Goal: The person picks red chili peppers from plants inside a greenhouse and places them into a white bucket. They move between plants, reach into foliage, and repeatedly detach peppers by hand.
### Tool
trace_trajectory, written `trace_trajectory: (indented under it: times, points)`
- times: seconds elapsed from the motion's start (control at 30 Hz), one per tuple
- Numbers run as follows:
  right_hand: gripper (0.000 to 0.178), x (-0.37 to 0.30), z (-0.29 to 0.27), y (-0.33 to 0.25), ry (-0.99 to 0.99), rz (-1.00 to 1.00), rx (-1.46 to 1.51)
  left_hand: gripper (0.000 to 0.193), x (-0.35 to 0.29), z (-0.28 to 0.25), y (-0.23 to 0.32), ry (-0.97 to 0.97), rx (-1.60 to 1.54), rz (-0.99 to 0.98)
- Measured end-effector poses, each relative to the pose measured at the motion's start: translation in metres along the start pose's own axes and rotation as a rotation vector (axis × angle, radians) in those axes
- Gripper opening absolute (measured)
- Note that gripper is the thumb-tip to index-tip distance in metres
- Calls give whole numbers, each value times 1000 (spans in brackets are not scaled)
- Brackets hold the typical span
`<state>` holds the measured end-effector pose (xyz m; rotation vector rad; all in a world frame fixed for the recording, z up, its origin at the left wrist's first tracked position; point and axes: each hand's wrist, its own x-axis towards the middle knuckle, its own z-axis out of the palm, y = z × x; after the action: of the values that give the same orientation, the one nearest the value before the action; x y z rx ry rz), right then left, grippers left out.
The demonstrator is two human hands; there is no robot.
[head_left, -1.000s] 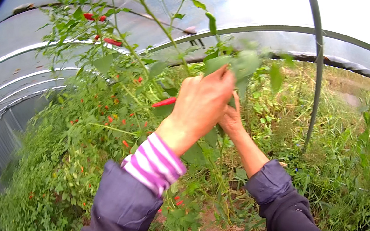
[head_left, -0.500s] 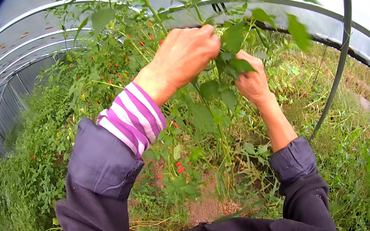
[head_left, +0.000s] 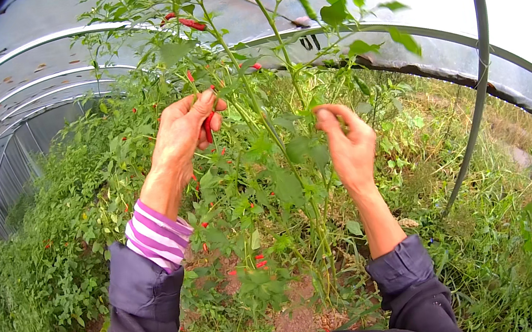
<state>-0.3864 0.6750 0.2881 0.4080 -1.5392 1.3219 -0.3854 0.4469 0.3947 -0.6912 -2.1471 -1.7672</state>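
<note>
L grip (head_left: 184, 129) now w/ red chili (head_left: 208, 129), R grip (head_left: 351, 145) farther apart

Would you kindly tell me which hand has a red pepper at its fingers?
The left hand, with the striped cuff: a slender red pepper shows below its thumb, whereas none shows at the right hand.

The left grip (head_left: 187, 124) is raised above the striped cuff (head_left: 158, 235), fingers folded in, thumb set against the forefinger side. The left wrist (head_left: 166, 190) emerges directly from that cuff. The right grip (head_left: 352, 144) stands well to the cuff's right and higher, fingers bent; thumb-to-forefinger contact cannot be confirmed. The right forearm (head_left: 379, 217) is bare, roughly level with the cuff.
</note>
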Motion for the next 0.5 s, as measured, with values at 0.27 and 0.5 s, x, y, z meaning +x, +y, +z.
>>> trace_trajectory:
  times: [0.27,0.5]
  points:
    - [49,49,66,20,-386,238,-405,26,8,30,2,-16,302,242]
    - [44,74,98,52,-316,444,-103,22,13,30,-15,41,455,427]
